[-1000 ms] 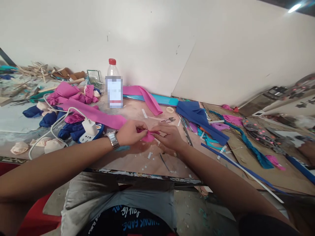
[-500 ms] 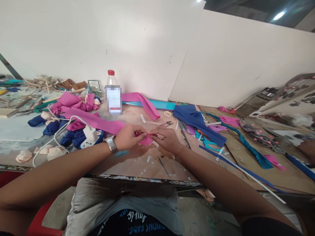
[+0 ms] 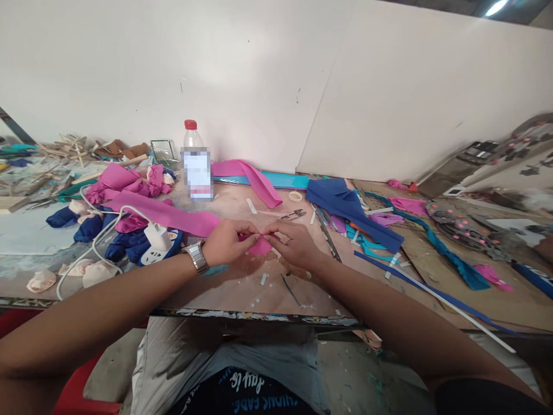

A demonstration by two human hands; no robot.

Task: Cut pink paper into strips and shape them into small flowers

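A white wall [image 3: 242,80] stands behind the cluttered table [image 3: 233,297] in my head view; I see the left hand [image 3: 224,242] and right hand [image 3: 296,245], fingers clamped on pink fabric [image 3: 260,248] that sits between them, near the snips [image 3: 294,214]

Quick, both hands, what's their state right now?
Left hand: closed, thumb and fingers pinching the pink fabric.
Right hand: closed, fingertips pinching the same pink fabric, close beside the left.
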